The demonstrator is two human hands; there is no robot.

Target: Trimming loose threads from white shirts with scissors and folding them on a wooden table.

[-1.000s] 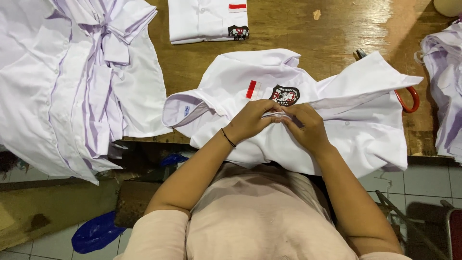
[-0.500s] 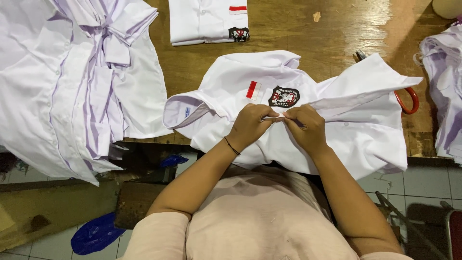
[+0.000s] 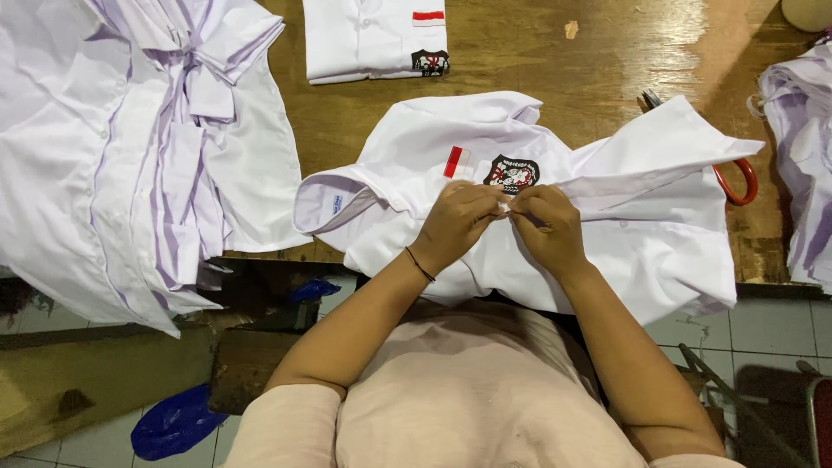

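A white shirt (image 3: pixel 641 234) with a red-and-white flag patch and a dark emblem badge on its pocket lies spread on the wooden table (image 3: pixel 598 61) in front of me. My left hand (image 3: pixel 455 224) and my right hand (image 3: pixel 548 227) meet at the shirt's front placket just below the badge. Both pinch the fabric with closed fingers, fingertips touching each other. A thin dark band circles my left wrist.
A big heap of white shirts (image 3: pixel 130 156) covers the table's left side. A folded shirt (image 3: pixel 374 39) with the same patches lies at the back. More white cloth (image 3: pixel 802 147) sits at the right edge. Orange-handled scissors (image 3: pixel 737 178) poke out from under the shirt.
My hands have stayed together at the placket, with only small finger movement on the fabric. The shirt lies as before.
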